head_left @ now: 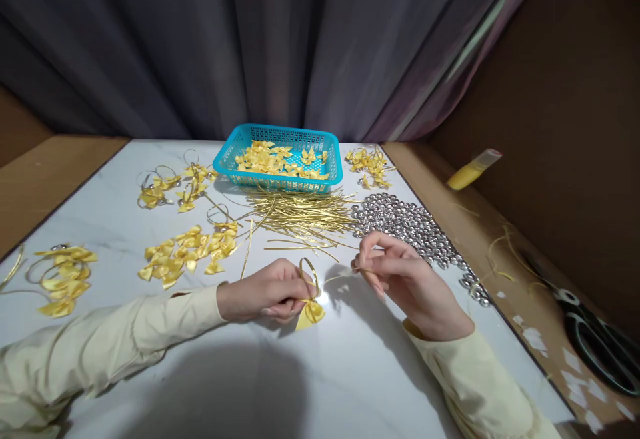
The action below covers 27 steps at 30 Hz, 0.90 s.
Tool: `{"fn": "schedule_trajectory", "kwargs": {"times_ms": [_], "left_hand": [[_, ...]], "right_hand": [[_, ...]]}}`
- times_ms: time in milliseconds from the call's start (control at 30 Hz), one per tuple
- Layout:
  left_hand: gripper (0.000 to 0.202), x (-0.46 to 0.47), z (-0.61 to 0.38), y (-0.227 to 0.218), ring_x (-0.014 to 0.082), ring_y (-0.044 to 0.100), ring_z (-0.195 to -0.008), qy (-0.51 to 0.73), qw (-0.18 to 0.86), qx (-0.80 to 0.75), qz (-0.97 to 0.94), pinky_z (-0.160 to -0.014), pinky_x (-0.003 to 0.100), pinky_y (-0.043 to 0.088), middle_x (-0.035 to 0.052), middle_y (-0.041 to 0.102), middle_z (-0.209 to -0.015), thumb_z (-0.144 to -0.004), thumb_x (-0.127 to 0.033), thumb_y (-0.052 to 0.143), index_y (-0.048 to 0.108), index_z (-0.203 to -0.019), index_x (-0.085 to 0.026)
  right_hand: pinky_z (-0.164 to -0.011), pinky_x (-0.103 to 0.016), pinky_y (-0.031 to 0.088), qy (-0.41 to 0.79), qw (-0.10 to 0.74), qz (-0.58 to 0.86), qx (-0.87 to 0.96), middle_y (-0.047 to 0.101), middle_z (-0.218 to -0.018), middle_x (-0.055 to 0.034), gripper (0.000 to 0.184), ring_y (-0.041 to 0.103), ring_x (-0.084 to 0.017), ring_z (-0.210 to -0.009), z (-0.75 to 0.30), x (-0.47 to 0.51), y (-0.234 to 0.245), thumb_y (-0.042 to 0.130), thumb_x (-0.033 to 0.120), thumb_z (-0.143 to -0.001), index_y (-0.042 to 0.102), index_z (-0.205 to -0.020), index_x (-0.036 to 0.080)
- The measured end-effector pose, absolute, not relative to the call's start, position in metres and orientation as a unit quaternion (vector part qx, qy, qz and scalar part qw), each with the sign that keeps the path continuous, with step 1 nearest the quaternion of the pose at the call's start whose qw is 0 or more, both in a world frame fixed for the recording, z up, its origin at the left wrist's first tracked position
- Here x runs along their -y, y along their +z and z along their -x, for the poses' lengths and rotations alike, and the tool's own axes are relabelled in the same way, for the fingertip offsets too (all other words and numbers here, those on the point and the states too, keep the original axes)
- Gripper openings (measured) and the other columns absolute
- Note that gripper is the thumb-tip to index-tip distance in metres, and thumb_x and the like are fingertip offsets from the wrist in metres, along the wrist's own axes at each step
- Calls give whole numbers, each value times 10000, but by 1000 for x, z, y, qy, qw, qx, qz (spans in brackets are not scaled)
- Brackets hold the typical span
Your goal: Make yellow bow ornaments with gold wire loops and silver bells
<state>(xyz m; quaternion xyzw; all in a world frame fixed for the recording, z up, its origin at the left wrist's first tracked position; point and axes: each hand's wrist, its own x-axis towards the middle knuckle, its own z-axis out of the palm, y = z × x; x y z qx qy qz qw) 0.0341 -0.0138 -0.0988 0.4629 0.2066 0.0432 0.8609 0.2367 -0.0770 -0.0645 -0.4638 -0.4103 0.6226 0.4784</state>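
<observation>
My left hand (285,292) pinches a yellow satin bow (311,313) near the middle of the tabletop. A loop of gold tie (311,269) stands up from the bow, above my fingertips. To the right, my right hand (400,272) is raised with thumb and forefinger pressed together. A thin strand (343,276) runs from the bow toward those fingertips, and they appear closed on its end. Just beyond the right hand lies a spread of silver bells (400,222). Loose gold ties (300,215) lie in a heap beyond both hands.
A blue basket (280,184) of yellow bows stands at the back. Loose bows (175,252) and looped bows (63,279) lie on the left, more (370,164) at the back right. Black-handled scissors (600,345), paper scraps (535,339) and a yellow tube (473,171) are on the right.
</observation>
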Motion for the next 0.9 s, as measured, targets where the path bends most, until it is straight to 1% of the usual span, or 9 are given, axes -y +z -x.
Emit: {"fn": "schedule_trajectory", "kwargs": {"times_ms": [67,133,200,267,400,600,900], "left_hand": [[327,13,-34,-99,16,168,-236,46,864,-208,-456,-300,158,147,-82,303,-257,-709,-180,491,416,-391,-149],[337,12,-34,-100,17,171,-237,48,866,-209,-451,-302,155,163,-82,298,-256,-717,-176,483,415,-388,-148],[335,12,-35,-100,19,176,-237,49,867,-211,-449,-304,154,174,-82,297,-255,-718,-171,483,418,-390,-145],[314,12,-35,-100,20,180,-239,49,867,-213,-448,-307,153,177,-83,296,-255,-703,-160,486,427,-395,-142],[294,13,-34,-101,22,183,-239,49,867,-215,-447,-308,153,171,-82,293,-256,-694,-153,487,441,-404,-137],[310,12,-34,-101,23,178,-236,50,865,-215,-451,-304,155,181,-82,288,-252,-706,-166,499,440,-403,-136],[329,13,-34,-99,20,184,-235,48,865,-217,-451,-305,156,180,-79,292,-252,-712,-165,493,422,-392,-140]], "right_hand": [[-469,-230,294,565,445,475,507,550,-506,18,103,422,-85,-448,-234,82,-62,547,149,-764,640,-727,173],[-502,-244,328,468,410,478,620,603,-594,-11,192,453,-103,-514,-228,88,-61,509,126,-788,693,-796,178],[-531,-260,341,370,396,456,706,624,-607,-18,265,449,-115,-536,-221,91,-62,469,81,-779,706,-840,181],[-547,-274,345,312,400,426,749,620,-578,-10,311,422,-114,-510,-217,93,-64,440,49,-759,701,-862,183],[-566,-295,357,288,403,407,767,606,-556,-1,336,402,-107,-466,-214,92,-69,420,36,-749,688,-886,187],[-542,-298,339,275,414,410,765,563,-518,8,330,373,-113,-452,-216,92,-67,422,51,-762,684,-897,201],[-553,-304,349,275,409,388,779,555,-519,4,337,392,-112,-444,-214,91,-68,415,40,-751,678,-906,182]]}}
